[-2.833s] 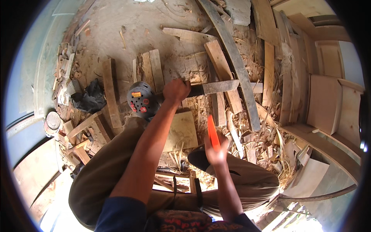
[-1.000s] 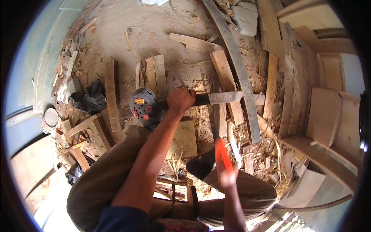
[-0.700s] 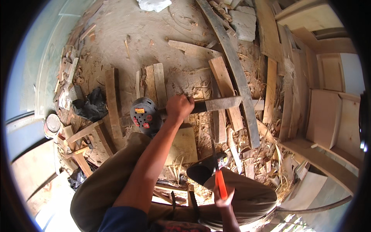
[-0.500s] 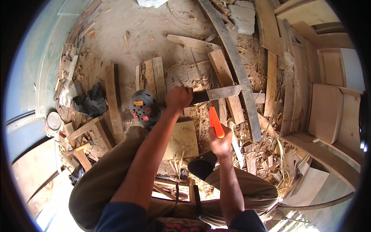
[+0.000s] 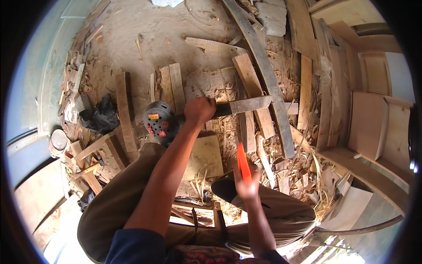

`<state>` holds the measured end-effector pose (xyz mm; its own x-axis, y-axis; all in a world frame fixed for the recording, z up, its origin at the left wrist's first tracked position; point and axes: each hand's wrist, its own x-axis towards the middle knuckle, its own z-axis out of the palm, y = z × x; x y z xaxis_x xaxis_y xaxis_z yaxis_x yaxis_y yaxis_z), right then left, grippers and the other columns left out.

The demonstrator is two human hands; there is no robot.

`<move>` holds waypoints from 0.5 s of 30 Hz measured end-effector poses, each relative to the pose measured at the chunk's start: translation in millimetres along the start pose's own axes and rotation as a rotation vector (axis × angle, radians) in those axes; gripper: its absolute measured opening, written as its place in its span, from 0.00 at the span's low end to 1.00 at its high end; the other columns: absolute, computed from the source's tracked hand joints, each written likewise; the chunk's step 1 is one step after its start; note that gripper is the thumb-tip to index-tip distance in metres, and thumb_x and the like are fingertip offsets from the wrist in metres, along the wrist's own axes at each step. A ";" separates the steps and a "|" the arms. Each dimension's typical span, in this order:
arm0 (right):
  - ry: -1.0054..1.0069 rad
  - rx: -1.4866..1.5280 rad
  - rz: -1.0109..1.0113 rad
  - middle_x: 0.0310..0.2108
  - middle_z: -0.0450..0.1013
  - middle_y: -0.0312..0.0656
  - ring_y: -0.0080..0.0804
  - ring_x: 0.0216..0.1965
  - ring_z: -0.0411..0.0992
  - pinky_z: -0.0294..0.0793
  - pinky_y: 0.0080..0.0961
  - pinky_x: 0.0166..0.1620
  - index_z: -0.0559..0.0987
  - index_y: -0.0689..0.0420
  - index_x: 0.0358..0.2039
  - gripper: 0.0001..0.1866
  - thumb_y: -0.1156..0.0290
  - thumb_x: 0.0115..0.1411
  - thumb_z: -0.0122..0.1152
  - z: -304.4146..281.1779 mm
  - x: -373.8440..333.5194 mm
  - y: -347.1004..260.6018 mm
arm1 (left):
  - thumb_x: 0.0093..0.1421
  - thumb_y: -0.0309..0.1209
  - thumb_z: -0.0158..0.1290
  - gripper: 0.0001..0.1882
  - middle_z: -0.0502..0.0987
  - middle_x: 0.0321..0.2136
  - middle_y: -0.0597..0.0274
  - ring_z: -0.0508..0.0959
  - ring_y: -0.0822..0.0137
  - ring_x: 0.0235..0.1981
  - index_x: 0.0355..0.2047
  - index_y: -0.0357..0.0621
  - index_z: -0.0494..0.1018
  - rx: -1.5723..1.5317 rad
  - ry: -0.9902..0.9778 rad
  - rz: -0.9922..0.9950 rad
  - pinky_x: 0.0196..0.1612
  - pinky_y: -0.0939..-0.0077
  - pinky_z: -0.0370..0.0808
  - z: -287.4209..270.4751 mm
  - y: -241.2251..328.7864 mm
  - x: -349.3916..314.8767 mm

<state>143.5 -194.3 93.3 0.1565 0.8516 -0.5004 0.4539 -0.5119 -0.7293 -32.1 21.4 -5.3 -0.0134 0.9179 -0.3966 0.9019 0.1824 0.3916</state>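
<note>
My left hand (image 5: 200, 110) is closed around a short wooden plank (image 5: 248, 105), pressing it down. The plank lies crosswise, its right end over other boards and close to a long grey beam (image 5: 268, 79). Beside my left hand, my foot in a dark grey clog (image 5: 159, 121) rests at the plank's left end. My right hand (image 5: 247, 185), slightly blurred, grips the orange handle of a handsaw (image 5: 243, 163). The saw's thin blade points away from me toward the plank; it is so faint that I cannot tell whether it touches the wood.
A square board (image 5: 203, 156) lies between my legs. Several loose planks, wood shavings (image 5: 303, 176) and a black plastic bag (image 5: 101, 115) are scattered on the dirt floor. To the right stand wooden cabinet frames (image 5: 369, 123). A can (image 5: 58, 140) is at the left.
My right hand has pulled the orange-handled saw back toward my body. My left hand keeps its grip on the plank. The whole view has shifted slightly.
</note>
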 end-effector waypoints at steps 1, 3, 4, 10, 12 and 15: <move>-0.040 -0.132 0.048 0.25 0.76 0.41 0.23 0.25 0.73 0.73 0.24 0.30 0.78 0.66 0.28 0.07 0.75 0.60 0.59 -15.9 -42.1 20.9 | 0.63 0.46 0.44 0.26 0.80 0.26 0.38 0.82 0.39 0.32 0.28 0.35 0.81 -0.009 -0.011 -0.008 0.40 0.48 0.79 2.5 2.6 -1.9; 0.116 0.060 -0.233 0.40 0.79 0.53 0.30 0.42 0.79 0.78 0.26 0.43 0.80 0.70 0.42 0.13 0.74 0.60 0.60 -31.9 -86.7 42.7 | 0.62 0.47 0.45 0.25 0.80 0.26 0.38 0.82 0.40 0.31 0.28 0.38 0.82 -0.017 -0.006 -0.023 0.39 0.48 0.79 0.3 9.6 1.5; 0.139 0.151 -0.212 0.36 0.77 0.49 0.27 0.38 0.76 0.74 0.25 0.39 0.79 0.68 0.39 0.10 0.75 0.60 0.60 -33.2 -85.8 42.4 | 0.62 0.47 0.45 0.25 0.80 0.26 0.39 0.82 0.40 0.31 0.27 0.38 0.82 -0.025 0.028 -0.026 0.39 0.48 0.79 -0.7 12.4 5.6; 0.057 0.144 -0.246 0.20 0.65 0.32 0.18 0.21 0.60 0.58 0.24 0.22 0.72 0.59 0.25 0.08 0.79 0.61 0.59 3.0 64.4 -22.5 | 0.63 0.44 0.44 0.25 0.80 0.27 0.37 0.81 0.38 0.32 0.27 0.34 0.81 -0.026 0.002 -0.001 0.41 0.48 0.78 5.0 11.3 2.5; 0.009 -0.079 0.049 0.30 0.76 0.42 0.21 0.29 0.72 0.69 0.22 0.29 0.77 0.64 0.33 0.05 0.76 0.60 0.61 4.6 -2.2 2.4 | 0.63 0.45 0.44 0.26 0.80 0.27 0.36 0.81 0.38 0.32 0.27 0.34 0.81 -0.030 0.001 -0.030 0.41 0.48 0.78 1.9 0.6 -1.4; 0.139 0.127 -0.292 0.49 0.77 0.55 0.29 0.47 0.77 0.75 0.22 0.45 0.76 0.73 0.50 0.22 0.72 0.58 0.65 -27.9 -82.1 54.2 | 0.63 0.45 0.44 0.26 0.79 0.27 0.35 0.81 0.37 0.32 0.27 0.33 0.81 -0.034 -0.029 -0.032 0.41 0.47 0.78 -6.1 12.3 -0.8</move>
<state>179.7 -288.8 107.9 0.1583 0.9668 -0.2004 0.3857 -0.2474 -0.8888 -23.6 25.1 5.0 -0.0292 0.9009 -0.4329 0.8860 0.2239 0.4061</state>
